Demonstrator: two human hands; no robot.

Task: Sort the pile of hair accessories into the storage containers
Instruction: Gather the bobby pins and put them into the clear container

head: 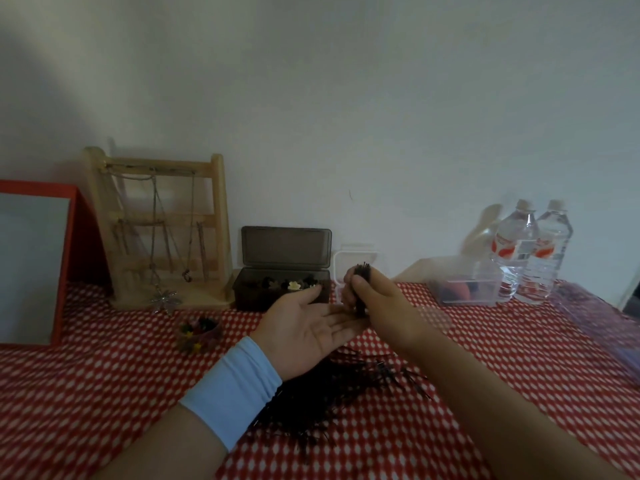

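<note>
**One bundle of pins in hand, one pile on the cloth**

All places are given from the dark lidded box (249, 296), which stands open against the wall on the red-checked surface (104, 393). It holds several small flower hair clips; their number is too blurred to tell.

Just in front and right of the box, the right hand (374, 299) grips one upright bundle of black bobby pins (362, 271), its fingers (351, 284) curled round it. The left hand (304, 327) lies palm up with fingers straight, under the bundle's lower end.

In front of the box, beneath both hands, lies one loose pile of bobby pins (329, 393).

Right of the box, touching it, is one small white container (346, 261), contents hidden. Farther right sits one clear tub (467, 289) with red and dark items, then two water bottles (517, 251).

Front left of the box is one small cluster of coloured clips (199, 332).
</note>
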